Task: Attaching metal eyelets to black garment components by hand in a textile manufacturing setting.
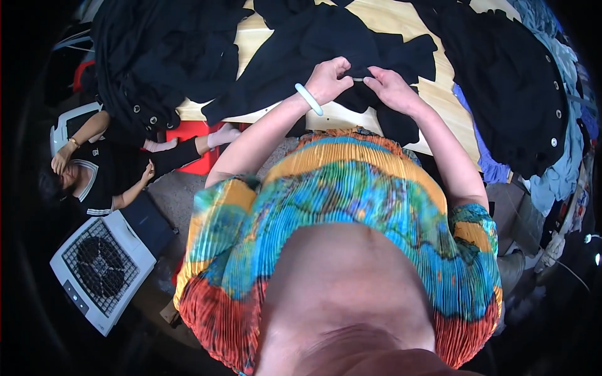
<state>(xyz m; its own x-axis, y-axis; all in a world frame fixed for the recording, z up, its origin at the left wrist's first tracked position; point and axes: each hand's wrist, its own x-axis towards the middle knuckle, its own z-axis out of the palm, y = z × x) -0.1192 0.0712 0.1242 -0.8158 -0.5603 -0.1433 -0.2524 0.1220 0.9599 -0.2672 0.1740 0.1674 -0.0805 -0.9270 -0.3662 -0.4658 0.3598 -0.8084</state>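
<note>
A black garment (326, 50) lies spread on the wooden table (389, 15) in front of me. My left hand (327, 80), with a pale bangle (308, 99) on the wrist, pinches a fold of the black cloth. My right hand (392, 89) grips the same fold a little to the right. Between the two hands a thin light-coloured piece shows at the cloth's edge; what it is cannot be made out. My colourful pleated top fills the lower middle of the view.
Black clothes with round eyelets lie heaped at the left (157, 56) and at the right (514, 81), over bluish cloth (558, 175). Another person (94, 169) sits low on the left beside a red stool (194, 135). A white square fan (100, 266) rests on the floor.
</note>
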